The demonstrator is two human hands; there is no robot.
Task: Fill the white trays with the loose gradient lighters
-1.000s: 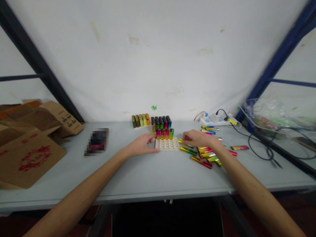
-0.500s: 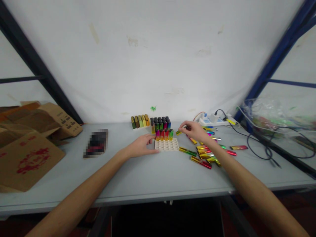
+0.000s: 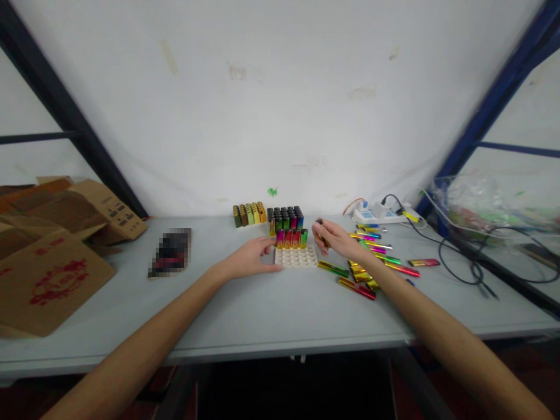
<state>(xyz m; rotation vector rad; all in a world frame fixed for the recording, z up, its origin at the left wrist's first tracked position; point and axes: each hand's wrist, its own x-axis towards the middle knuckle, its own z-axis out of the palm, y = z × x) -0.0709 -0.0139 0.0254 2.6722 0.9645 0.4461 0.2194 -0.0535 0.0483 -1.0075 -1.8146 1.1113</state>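
My left hand [image 3: 250, 259] grips the left side of a white tray [image 3: 296, 258] with rows of holes, its thumb along the near corner. A row of several shiny lighters [image 3: 291, 239] in pink, red, green and yellow stands upright at the tray's far edge. My right hand [image 3: 335, 239] is closed around a lighter [image 3: 321, 223] just beyond the tray's right end. Its dark end shows above the fingers, and most of its body is hidden. Loose metallic lighters [image 3: 356, 287] lie in a pile under and beside my right forearm.
Behind the tray stand a block of black-topped lighters [image 3: 285, 217] and a block of green-to-orange ones [image 3: 249, 214]. A white power strip [image 3: 377, 216] with cables is at the back right. Cardboard boxes [image 3: 56, 280] and a blurred-out dark item [image 3: 171, 252] are on the left.
My right hand has moved slightly nearer, and the lighter in it has turned from slanting down-left to more upright. My left hand stays on the tray.
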